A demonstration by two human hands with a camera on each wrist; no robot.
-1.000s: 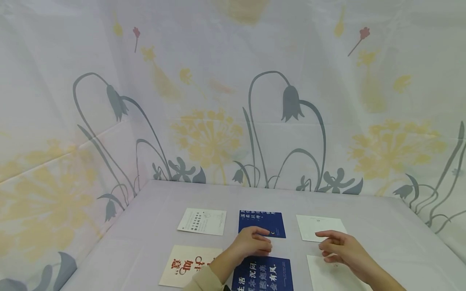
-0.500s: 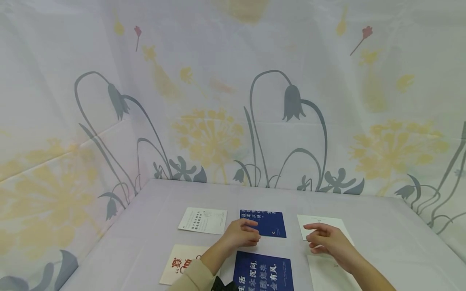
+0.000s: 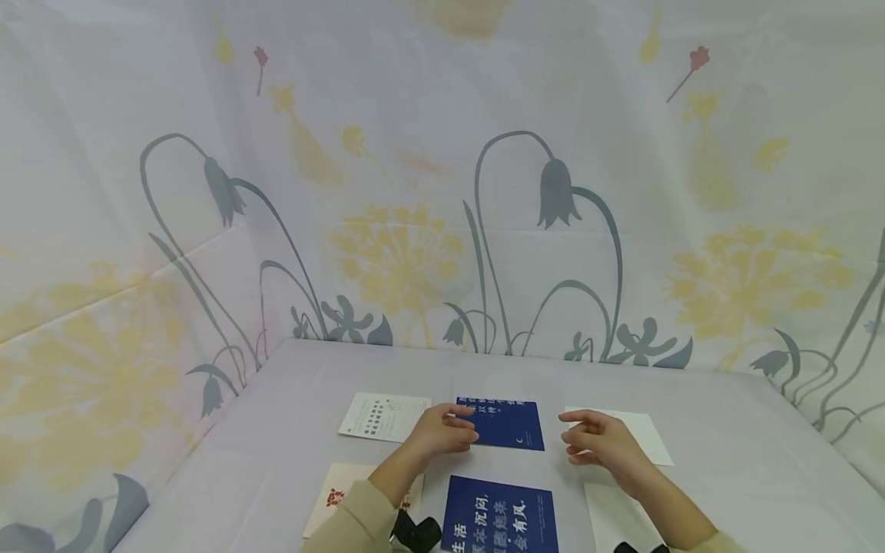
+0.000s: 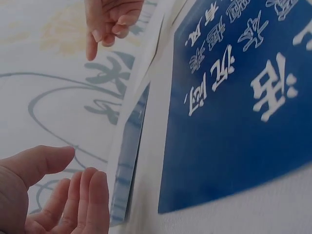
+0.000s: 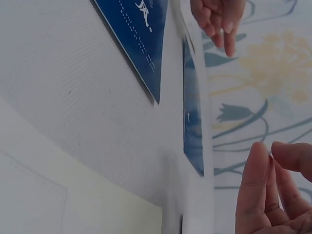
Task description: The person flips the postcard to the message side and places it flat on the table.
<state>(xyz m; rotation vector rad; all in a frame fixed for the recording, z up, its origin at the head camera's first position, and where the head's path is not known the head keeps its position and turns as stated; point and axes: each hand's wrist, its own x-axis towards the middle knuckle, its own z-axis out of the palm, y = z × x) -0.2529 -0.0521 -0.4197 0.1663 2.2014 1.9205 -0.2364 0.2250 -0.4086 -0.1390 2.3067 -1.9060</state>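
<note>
Grip loose both sides: left hand (image 3: 442,430), thumb and fingers apart, above the counter (image 3: 276,430) near the far blue card (image 3: 512,426); right hand (image 3: 604,444) relaxed, thumb close to fingertips, near the far-right white card (image 3: 646,434). Near blue card (image 3: 499,514) lies flat.

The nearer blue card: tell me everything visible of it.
The nearer blue card is a flat, dark-blue rectangle, apparently stiff paper, printed with white Chinese characters, some solid, some outlined. It lies on the pale tabletop, between a cream card and a whitish card. The head view crops its near edge; nothing visibly rests on it.
</note>
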